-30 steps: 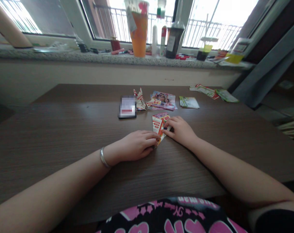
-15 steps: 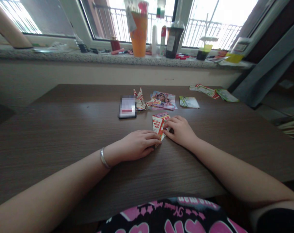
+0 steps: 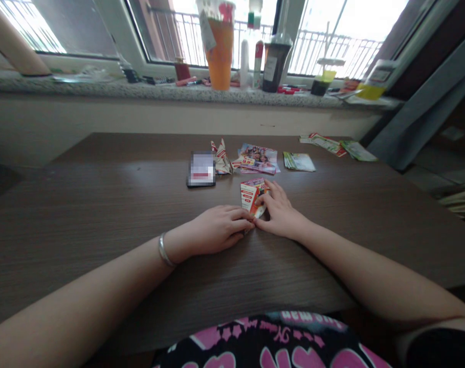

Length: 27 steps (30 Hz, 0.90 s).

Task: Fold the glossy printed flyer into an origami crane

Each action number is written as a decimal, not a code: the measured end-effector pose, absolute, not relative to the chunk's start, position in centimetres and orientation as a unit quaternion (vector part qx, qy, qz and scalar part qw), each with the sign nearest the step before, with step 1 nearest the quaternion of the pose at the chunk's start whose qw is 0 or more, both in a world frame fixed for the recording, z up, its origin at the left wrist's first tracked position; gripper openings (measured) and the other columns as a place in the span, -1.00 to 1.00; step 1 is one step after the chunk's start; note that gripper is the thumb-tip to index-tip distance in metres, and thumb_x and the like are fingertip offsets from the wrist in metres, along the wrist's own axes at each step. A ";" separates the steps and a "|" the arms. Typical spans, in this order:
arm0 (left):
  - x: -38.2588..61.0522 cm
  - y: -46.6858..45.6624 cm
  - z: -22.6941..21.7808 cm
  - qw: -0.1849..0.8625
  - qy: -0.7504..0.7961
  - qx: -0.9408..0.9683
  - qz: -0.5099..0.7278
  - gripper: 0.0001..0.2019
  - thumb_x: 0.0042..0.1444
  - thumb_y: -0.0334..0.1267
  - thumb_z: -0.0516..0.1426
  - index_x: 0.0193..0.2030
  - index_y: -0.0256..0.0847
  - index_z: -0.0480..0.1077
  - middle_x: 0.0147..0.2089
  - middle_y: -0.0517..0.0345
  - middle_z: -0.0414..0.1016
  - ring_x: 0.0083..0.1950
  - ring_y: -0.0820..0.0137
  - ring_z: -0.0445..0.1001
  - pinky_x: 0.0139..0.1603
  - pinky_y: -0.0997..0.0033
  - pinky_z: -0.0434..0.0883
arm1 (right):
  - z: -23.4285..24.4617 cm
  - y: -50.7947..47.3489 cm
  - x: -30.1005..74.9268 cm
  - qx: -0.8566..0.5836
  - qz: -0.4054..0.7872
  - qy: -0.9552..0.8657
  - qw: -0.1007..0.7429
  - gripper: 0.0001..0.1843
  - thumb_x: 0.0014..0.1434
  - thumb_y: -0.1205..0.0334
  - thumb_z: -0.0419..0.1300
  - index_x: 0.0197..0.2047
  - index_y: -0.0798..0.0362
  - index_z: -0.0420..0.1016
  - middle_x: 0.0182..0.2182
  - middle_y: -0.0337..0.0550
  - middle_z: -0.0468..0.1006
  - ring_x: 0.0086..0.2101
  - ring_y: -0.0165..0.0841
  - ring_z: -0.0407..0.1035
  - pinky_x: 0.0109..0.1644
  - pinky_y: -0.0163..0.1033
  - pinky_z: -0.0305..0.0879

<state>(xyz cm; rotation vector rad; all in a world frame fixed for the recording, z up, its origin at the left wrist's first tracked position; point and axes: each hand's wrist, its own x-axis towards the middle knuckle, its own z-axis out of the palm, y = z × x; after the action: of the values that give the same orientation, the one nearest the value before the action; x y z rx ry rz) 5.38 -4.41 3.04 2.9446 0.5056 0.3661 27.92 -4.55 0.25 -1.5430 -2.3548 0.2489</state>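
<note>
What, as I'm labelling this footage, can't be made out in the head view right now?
All in the head view:
Folded paper: near end partly hidden by the left hand, right side partly covered by the right hand; small print too tiny to read.
Dark-edged flat object: face pixelated.
Tall orange drink cup: top cut off by the upper edge.

Daylight enters through the white-framed glass windows (image 3: 343, 20) along the top of the frame, blown out near white at upper right. The dark brown wood-grain surface (image 3: 102, 214) is dim, with a faint sheen left of centre. Soft shadows edge the bare forearms (image 3: 113, 286), stretched toward the lower corners. Print on the folded red-and-white paper (image 3: 248, 190) looks soft; coarse pixels mask a flat dark-edged rectangle (image 3: 201, 168) near centre.
</note>
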 end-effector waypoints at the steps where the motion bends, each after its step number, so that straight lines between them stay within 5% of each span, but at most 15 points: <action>1: 5.4 -4.4 3.0 0.066 0.167 0.976 0.122 -0.76 0.20 -0.36 0.09 0.00 -0.19 0.42 0.09 -0.01 0.44 0.13 0.25 0.41 0.18 0.18 0.37 | 0.2 -4.5 27.9 -0.541 0.088 -0.821 0.157 -0.50 0.05 -0.09 0.25 -0.05 0.05 0.36 0.39 0.10 -0.18 0.36 0.08 -0.34 0.33 0.24 -0.12; 27: 4.9 -4.3 2.9 0.098 0.159 0.978 0.096 -0.78 0.24 -0.36 0.05 -0.01 -0.17 0.41 0.17 0.02 0.36 0.17 0.21 0.35 0.22 0.14 0.32 | 0.0 -3.1 28.9 -0.576 0.106 -0.797 0.148 -0.40 0.01 -0.09 0.24 0.01 0.14 0.31 0.35 0.25 -0.04 0.34 0.05 -0.19 0.36 0.21 -0.19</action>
<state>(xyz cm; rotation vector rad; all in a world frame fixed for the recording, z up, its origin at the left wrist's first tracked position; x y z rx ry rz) 4.92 -4.30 2.88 2.8937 0.4700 0.2846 28.89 -3.13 0.03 -1.6565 -2.2911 0.3062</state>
